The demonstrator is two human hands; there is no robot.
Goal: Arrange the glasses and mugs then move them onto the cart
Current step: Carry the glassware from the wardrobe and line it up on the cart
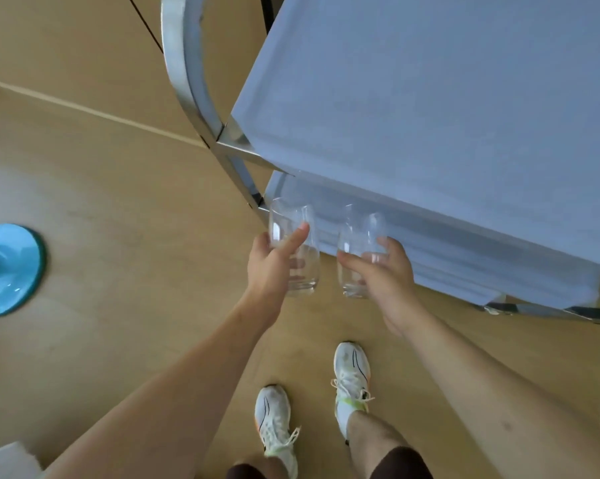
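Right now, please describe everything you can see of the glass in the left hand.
The glass is clear, tall and smooth-walled, with no handle, and looks empty. It has a thick base at its lower end and an open rim at its upper end, tilted toward the cart. The left hand grips it around the middle, thumb across the front. It is held in the air beside the cart's lower shelf, apart from the other glass.

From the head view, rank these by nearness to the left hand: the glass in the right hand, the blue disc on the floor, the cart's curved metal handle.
From the left hand:
1. Glass in the right hand, just to its right.
2. Curved metal handle, up and left.
3. Blue disc, on the floor at the far left edge.
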